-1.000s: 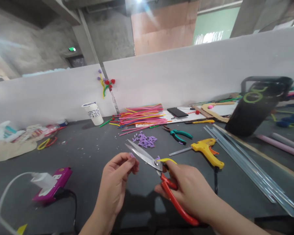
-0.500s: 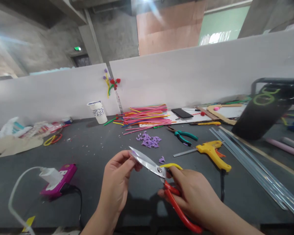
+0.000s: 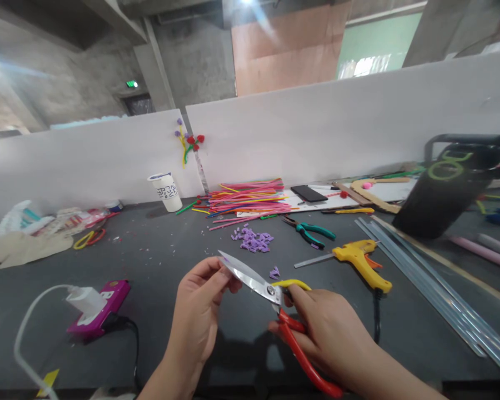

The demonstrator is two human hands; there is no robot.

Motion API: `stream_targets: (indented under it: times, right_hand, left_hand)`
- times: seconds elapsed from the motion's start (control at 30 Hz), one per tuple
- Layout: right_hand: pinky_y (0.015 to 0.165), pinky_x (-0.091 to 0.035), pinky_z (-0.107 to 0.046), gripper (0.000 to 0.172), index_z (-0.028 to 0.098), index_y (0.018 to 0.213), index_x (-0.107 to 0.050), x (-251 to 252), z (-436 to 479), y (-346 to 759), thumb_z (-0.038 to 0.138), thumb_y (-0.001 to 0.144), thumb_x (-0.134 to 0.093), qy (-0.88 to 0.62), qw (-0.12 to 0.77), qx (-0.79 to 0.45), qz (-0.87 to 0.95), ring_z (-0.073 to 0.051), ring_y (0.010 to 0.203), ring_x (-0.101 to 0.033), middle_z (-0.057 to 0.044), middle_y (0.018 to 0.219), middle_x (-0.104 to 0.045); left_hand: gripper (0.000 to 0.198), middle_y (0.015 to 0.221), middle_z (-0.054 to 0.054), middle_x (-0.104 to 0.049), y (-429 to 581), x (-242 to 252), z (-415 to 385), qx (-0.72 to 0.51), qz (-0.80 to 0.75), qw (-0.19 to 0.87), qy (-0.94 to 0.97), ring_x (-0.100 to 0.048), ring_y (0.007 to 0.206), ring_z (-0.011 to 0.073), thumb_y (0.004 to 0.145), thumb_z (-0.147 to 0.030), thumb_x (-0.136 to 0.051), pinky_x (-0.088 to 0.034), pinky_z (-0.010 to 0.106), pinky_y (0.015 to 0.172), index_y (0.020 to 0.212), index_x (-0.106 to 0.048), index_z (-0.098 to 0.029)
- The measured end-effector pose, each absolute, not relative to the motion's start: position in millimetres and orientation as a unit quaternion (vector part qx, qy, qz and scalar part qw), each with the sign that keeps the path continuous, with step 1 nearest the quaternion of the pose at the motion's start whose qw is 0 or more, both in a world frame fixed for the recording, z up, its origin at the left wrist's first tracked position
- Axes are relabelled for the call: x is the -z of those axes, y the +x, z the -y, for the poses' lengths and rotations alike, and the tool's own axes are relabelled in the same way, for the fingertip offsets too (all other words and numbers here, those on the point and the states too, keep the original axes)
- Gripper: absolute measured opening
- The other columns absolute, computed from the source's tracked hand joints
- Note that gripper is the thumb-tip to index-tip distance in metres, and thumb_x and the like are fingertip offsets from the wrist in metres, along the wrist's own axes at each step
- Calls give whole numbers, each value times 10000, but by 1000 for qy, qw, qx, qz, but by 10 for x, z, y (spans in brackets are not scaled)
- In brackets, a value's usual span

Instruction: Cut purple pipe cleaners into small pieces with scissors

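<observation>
My right hand (image 3: 323,328) grips a pair of scissors (image 3: 250,279) with one red and one yellow handle. Their blades point up and left, nearly closed, with the tips at the fingers of my left hand (image 3: 204,300). Thumb and forefinger of that hand pinch a small purple piece (image 3: 226,259), mostly hidden by the fingers and blade. Just beyond the blades lies a little group of purple pieces (image 3: 274,272). Farther back is a larger pile of short purple pieces (image 3: 255,240).
Pliers (image 3: 312,230), a yellow glue gun (image 3: 362,261) and clear glue sticks (image 3: 420,289) lie to the right, near a black bottle (image 3: 445,189). Coloured pipe cleaners (image 3: 245,197) and a paper cup (image 3: 165,191) stand behind. A purple power strip (image 3: 108,311) with cables is left.
Both hands and the scissors keep almost the same pose. The view has shifted very slightly; nothing was visibly let go or taken up.
</observation>
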State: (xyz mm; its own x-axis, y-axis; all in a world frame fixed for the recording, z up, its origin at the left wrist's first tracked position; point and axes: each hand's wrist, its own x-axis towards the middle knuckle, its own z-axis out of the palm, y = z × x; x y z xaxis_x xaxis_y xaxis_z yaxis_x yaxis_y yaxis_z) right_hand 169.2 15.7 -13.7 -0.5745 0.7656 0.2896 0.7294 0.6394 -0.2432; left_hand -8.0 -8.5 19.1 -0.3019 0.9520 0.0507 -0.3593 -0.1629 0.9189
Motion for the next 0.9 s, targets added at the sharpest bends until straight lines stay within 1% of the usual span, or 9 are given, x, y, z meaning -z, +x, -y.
stream_targets:
  times: [0.43,0.57,0.63,0.7,0.77,0.9]
  right_hand:
    - [460,-233,-251,410,196,685,-477,122,-138,1682,579,787,-375,-426,175,-28,887,-173,489,-543,-17,548,-586]
    - [448,-207,-252,406,200,644,-481,105,-150,1693,572,781,-391,-431,181,-16,884,-160,452,-518,-8,501,-558]
    - [445,-200,-252,393,201,626,-481,97,-160,1700,561,770,-417,-436,189,-31,880,-152,442,-495,-3,489,-541]
    - [436,-202,-243,372,202,605,-464,86,-171,1699,539,762,-444,-445,204,-88,867,-132,426,-453,14,473,-509]
    - [429,-227,-223,347,202,587,-439,67,-182,1689,504,755,-469,-449,229,-189,843,-111,428,-413,33,471,-473]
    - [441,-314,-190,227,189,615,-457,6,-219,1650,372,744,-491,-427,303,-396,755,-95,474,-422,43,526,-456]
  left_hand:
    - [6,602,-22,-611,-118,-197,92,-682,-428,474,358,-534,552,75,675,-155,-634,-424,175,562,675,-638,-150]
    - [20,603,-23,-613,-137,-203,92,-680,-440,461,362,-540,552,79,666,-166,-646,-423,179,560,678,-638,-153]
    - [24,607,-24,-613,-144,-203,92,-682,-442,454,364,-540,557,78,665,-168,-647,-421,179,561,682,-635,-155]
    - [23,611,-21,-616,-139,-198,88,-679,-442,457,368,-537,553,75,670,-168,-643,-416,174,556,684,-629,-156]
    - [26,611,-18,-614,-115,-185,79,-658,-442,477,379,-532,544,72,683,-173,-632,-410,172,548,677,-617,-153]
    - [57,603,-3,-606,-18,-140,60,-560,-441,571,407,-529,529,79,704,-188,-611,-403,184,537,677,-602,-138]
